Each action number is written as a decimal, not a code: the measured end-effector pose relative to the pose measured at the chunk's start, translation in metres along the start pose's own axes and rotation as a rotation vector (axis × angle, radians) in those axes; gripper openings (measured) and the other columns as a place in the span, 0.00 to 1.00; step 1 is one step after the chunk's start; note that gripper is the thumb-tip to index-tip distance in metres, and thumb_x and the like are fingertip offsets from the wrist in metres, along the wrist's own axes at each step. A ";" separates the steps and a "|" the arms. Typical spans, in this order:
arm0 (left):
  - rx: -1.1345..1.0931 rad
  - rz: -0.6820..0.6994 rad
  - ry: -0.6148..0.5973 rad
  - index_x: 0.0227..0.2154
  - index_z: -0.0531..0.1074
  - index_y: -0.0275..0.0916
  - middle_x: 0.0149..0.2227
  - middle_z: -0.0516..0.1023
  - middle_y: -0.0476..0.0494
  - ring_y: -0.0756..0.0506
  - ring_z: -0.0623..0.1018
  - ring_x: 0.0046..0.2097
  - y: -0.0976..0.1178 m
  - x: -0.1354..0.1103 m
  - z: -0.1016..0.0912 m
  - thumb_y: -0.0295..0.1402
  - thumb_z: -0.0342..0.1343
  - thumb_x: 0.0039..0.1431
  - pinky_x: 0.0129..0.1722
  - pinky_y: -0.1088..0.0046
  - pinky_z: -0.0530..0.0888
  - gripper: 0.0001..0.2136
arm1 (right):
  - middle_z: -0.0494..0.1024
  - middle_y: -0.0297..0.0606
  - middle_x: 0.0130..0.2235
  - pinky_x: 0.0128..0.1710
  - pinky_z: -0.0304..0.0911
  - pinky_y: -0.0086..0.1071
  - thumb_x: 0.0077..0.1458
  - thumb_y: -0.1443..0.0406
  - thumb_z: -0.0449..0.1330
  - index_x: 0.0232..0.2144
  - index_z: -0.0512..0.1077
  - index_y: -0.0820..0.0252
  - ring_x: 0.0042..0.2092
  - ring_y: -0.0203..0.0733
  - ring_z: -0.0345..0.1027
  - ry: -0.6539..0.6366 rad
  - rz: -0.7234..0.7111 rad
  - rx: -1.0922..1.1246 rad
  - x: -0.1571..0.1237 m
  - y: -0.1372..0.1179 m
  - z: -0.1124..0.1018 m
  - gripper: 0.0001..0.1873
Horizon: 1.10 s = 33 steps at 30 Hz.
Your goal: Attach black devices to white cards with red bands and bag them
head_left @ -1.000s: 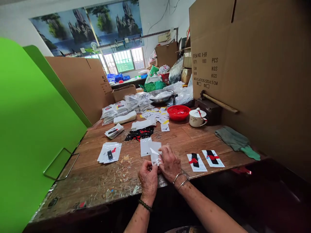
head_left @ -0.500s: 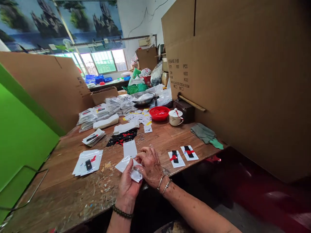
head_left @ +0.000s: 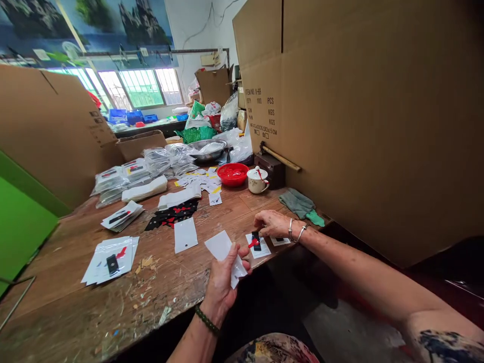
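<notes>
My left hand (head_left: 226, 272) is closed around a white, partly see-through plastic bag (head_left: 220, 245), held up at the table's front edge. My right hand (head_left: 273, 224) reaches over two white cards at the right, its fingers bent downward and looking slightly apart; the fingertips are close to a black strip (head_left: 256, 241) with a red piece, lying on the nearer card (head_left: 262, 251). Part of the farther card (head_left: 280, 241) is covered by the hand. Flat on the table, left of the bag, is another white bag or card (head_left: 185, 235) with a dark hole.
At the left are stacked packed cards (head_left: 110, 262) and a smaller stack (head_left: 123, 216). Black strips with red pieces (head_left: 172, 214) lie mid-table. Behind stand a red basket (head_left: 233, 174), a lidded mug (head_left: 257, 180), a hammer (head_left: 282, 157) and a grey-green cloth (head_left: 298, 202). A tall cardboard box (head_left: 351, 126) walls the right.
My right hand has left the bag and moved right to the cards. The left hand keeps the bag, now upright and shifted slightly right. The camera view has turned to the right.
</notes>
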<state>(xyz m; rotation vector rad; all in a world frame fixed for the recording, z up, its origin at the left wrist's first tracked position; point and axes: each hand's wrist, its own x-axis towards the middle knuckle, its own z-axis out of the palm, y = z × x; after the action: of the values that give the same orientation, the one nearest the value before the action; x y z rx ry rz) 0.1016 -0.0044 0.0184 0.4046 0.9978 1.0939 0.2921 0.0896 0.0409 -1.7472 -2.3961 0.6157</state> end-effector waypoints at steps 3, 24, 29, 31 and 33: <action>0.063 0.038 -0.035 0.35 0.72 0.32 0.34 0.81 0.39 0.51 0.75 0.19 -0.010 0.004 0.011 0.35 0.66 0.50 0.20 0.73 0.76 0.14 | 0.80 0.40 0.39 0.34 0.59 0.26 0.43 0.70 0.64 0.36 0.78 0.61 0.41 0.42 0.71 -0.047 -0.001 -0.080 0.005 0.007 0.004 0.13; 0.206 0.052 -0.016 0.40 0.72 0.33 0.31 0.80 0.42 0.49 0.76 0.20 -0.023 0.017 0.022 0.40 0.68 0.46 0.21 0.72 0.77 0.21 | 0.81 0.48 0.31 0.25 0.57 0.27 0.47 0.71 0.60 0.30 0.80 0.68 0.32 0.42 0.73 -0.119 0.086 -0.183 0.016 -0.006 0.004 0.09; 0.196 0.063 -0.014 0.38 0.72 0.33 0.33 0.80 0.41 0.49 0.77 0.21 -0.024 0.018 0.021 0.38 0.68 0.46 0.21 0.71 0.78 0.19 | 0.81 0.48 0.31 0.24 0.57 0.26 0.47 0.72 0.59 0.29 0.80 0.68 0.31 0.42 0.73 -0.139 0.097 -0.187 0.016 -0.009 0.005 0.09; 0.206 0.066 -0.010 0.39 0.72 0.32 0.31 0.80 0.41 0.49 0.77 0.21 -0.024 0.017 0.021 0.38 0.67 0.46 0.21 0.71 0.78 0.20 | 0.81 0.50 0.31 0.24 0.57 0.27 0.47 0.74 0.58 0.28 0.80 0.69 0.31 0.42 0.73 -0.143 0.095 -0.194 0.016 -0.010 0.008 0.09; 0.220 0.068 -0.010 0.39 0.72 0.32 0.30 0.80 0.41 0.48 0.77 0.21 -0.025 0.017 0.021 0.39 0.67 0.47 0.22 0.71 0.78 0.20 | 0.80 0.52 0.31 0.25 0.58 0.28 0.47 0.74 0.58 0.28 0.79 0.71 0.32 0.43 0.73 -0.139 0.086 -0.201 0.017 -0.011 0.009 0.09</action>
<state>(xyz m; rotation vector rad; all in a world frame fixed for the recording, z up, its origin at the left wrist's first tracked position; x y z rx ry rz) 0.1341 0.0035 0.0038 0.6260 1.1062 1.0447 0.2738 0.1005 0.0340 -1.9564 -2.5662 0.5394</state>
